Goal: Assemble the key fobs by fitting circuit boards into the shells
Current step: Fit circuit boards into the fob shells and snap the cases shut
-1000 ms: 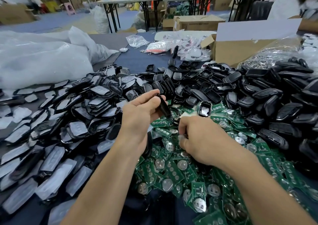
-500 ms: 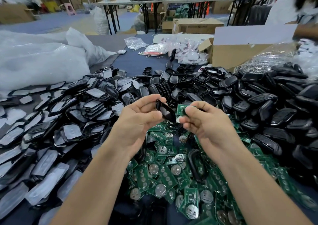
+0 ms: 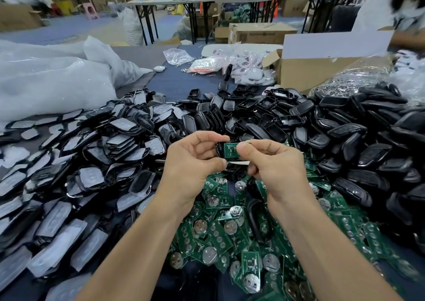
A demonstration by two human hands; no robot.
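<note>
— What are your hands holding?

— My left hand (image 3: 190,162) pinches a black shell (image 3: 220,149) between thumb and forefinger, raised over the middle of the table (image 3: 174,82). My right hand (image 3: 276,165) pinches a green circuit board (image 3: 230,150) with thumb and fingertips. The board lies against the open face of the shell.

— Is it seated?

— I cannot tell. My right thumb covers its right end. The part that shows sits on the shell with its chip facing me.

— What lies under your hands?

— A heap of loose boards (image 3: 220,231), green, many with a round metal battery clip, spreading toward the near edge. One black frame (image 3: 257,220) lies among them.

— And to the sides?

— Toward the left edge lies a pile of film-covered parts (image 3: 80,162), black-rimmed with pale film on top. Toward the right edge and across the middle lies a pile of black shells (image 3: 345,128), some open side up, some closed side up. Near the far right corner stands an open cardboard box (image 3: 310,70). Toward the far left corner lies a big clear plastic bag (image 3: 46,82).
</note>
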